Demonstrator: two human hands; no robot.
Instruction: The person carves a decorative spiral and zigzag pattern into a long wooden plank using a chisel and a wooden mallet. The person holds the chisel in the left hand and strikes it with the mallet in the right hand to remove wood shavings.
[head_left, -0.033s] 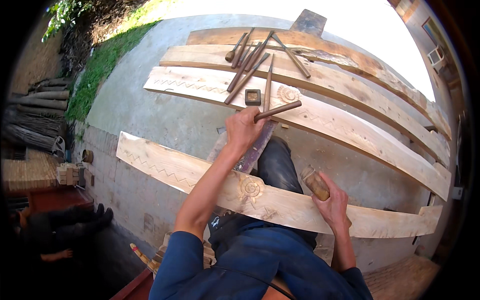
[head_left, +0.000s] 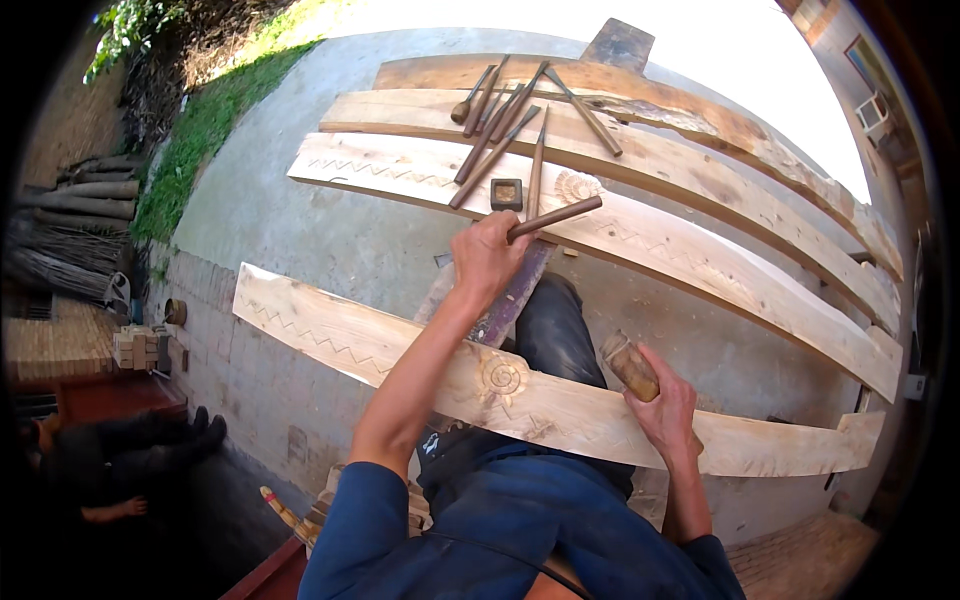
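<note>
My left hand [head_left: 487,258] is stretched forward and closed around a long chisel [head_left: 556,217], which it holds above the near edge of a carved plank [head_left: 700,250]. Lower right, my right hand [head_left: 665,412] grips a wooden mallet [head_left: 630,366] just above the pale plank [head_left: 330,335] lying across my lap. That plank bears a zigzag line and a carved rosette [head_left: 502,377]. Several more chisels [head_left: 505,120] lie fanned on the far planks, beside a small dark square block [head_left: 506,193].
Two more long planks [head_left: 720,130] lie beyond on the concrete ground [head_left: 300,230]. Logs [head_left: 80,195] and grass [head_left: 210,120] are at the left. A small stack of bricks [head_left: 135,347] stands nearby. A person in dark clothes [head_left: 120,460] sits at the lower left.
</note>
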